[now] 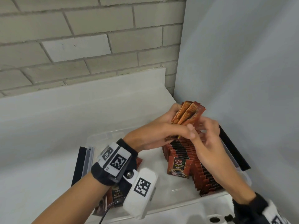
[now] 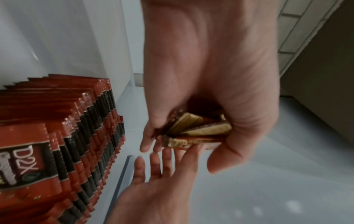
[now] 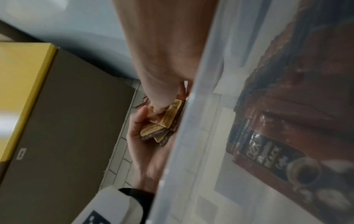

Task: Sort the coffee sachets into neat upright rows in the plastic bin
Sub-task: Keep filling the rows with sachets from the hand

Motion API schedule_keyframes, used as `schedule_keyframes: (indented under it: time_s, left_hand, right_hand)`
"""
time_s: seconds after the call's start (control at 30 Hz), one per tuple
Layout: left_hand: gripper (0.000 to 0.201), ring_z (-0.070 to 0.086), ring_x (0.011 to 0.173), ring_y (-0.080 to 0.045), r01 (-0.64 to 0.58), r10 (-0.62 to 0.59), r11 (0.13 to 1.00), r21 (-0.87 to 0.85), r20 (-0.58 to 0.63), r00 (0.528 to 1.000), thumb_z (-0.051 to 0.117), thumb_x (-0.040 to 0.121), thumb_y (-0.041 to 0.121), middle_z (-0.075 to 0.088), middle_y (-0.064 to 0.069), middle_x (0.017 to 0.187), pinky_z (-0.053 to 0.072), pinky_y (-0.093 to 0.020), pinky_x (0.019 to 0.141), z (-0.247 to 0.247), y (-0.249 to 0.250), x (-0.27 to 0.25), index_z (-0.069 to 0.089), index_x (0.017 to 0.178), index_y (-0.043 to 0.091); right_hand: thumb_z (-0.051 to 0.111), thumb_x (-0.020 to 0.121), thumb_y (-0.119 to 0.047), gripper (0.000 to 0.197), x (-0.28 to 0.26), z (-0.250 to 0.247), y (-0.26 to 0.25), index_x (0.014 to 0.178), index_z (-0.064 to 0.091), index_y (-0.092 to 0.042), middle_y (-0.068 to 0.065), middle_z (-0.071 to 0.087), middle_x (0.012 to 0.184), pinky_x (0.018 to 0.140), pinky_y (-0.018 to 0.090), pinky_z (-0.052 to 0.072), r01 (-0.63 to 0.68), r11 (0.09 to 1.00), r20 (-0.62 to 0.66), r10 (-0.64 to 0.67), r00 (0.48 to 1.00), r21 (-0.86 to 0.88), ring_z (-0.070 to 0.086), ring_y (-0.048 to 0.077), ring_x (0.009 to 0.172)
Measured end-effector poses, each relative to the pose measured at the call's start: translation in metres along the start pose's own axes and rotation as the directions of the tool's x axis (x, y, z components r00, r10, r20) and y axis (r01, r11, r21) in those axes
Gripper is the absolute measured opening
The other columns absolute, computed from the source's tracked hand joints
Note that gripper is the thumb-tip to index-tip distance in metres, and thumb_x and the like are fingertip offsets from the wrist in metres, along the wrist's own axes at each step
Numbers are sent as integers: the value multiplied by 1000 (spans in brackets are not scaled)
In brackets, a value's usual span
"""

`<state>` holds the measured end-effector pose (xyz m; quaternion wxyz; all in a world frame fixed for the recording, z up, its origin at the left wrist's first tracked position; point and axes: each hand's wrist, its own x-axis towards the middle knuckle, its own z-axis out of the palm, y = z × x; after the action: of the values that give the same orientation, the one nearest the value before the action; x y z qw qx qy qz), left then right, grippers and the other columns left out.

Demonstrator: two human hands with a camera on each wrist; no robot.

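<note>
The front sachet of the upright row in the plastic bin reads "D2X" in pale letters, with "BLACK" and "Coffee" below on a dark panel. The left wrist view shows "D2X" again on that row's front sachet. A sachet under the left wrist shows "BLACK" upside down. Other print is too blurred to read.

**Colours, bin and bench**

My sachets: red-brown, black band, white "D2X" lettering, coffee-cup picture. Backs of the ones I hold are orange-gold, lined. Bin clear, frosted. My wrist strap black with black-and-white square markers. Wall pale grey brick.
</note>
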<state>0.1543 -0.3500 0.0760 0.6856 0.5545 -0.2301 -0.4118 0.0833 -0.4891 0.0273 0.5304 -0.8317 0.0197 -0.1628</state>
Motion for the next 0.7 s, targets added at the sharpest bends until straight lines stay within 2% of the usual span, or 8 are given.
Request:
schedule_keyframes:
  time_s: [0.13,0.23,0.27,0.33,0.4,0.47,0.6,0.7]
  left_hand:
    - [69,58,115,-37,92,-93,995,-24,-33,995,59,78,3,58,-23,126,42,-47,105,-3,0,3,27,139,2]
    - [67,62,99,-25,153,-149,987,41,-89,985,64,73,18,58,-20,110,47,-41,98,-1,-3,7,33,131,9]
    - [57,62,92,-20,150,-147,988,29,-87,985,61,79,16,54,-17,104,52,-33,88,1,-4,10,32,127,12]
    - [39,59,89,-15,147,-145,989,20,-72,987,51,92,12,45,-10,105,51,-25,77,7,-7,12,29,123,19]
    - [38,55,93,-15,140,-137,989,38,-69,988,51,93,17,41,-9,109,48,-27,80,9,-10,12,30,124,23]
    - [45,57,91,-11,141,-138,989,47,-52,989,56,86,24,44,-8,106,48,-24,77,8,-11,10,34,124,22]
    - [43,61,94,-3,171,-169,985,-37,60,984,50,81,17,53,-3,110,51,-19,79,3,-10,4,43,124,14]
    - [45,61,100,-9,162,-161,986,-33,39,986,53,89,16,56,-7,115,52,-22,81,0,-11,4,42,132,12]
  right_hand:
    - [69,71,-53,83,2,1,2,136,21,-32,-10,31,132,98,11,38,138,990,-215,-134,967,5,35,3,128]
    - [77,73,-10,99,-3,2,-1,144,10,-25,-33,21,143,97,5,36,258,959,-11,-258,966,121,30,-19,129]
    - [78,72,-11,106,-5,4,-2,147,6,-33,-35,15,147,102,14,40,276,953,85,-287,954,124,28,-12,135]
    - [81,68,-31,114,-6,7,-1,146,0,-51,-17,6,156,109,36,40,326,944,175,-330,928,51,20,9,145]
    - [84,65,-36,115,-4,8,5,144,3,-55,-3,12,152,109,20,34,384,922,122,-377,918,-44,19,6,143]
    - [86,64,-27,107,-3,8,6,143,18,-51,4,21,142,101,5,30,421,900,69,-416,907,-109,24,-1,136]
    - [78,71,-38,69,-2,4,2,132,47,-37,-3,31,126,103,10,32,417,901,44,-415,909,-123,35,-2,124]
    - [76,71,-41,64,-1,3,1,128,50,-32,-4,34,120,100,9,34,397,911,41,-395,918,-108,39,-5,117]
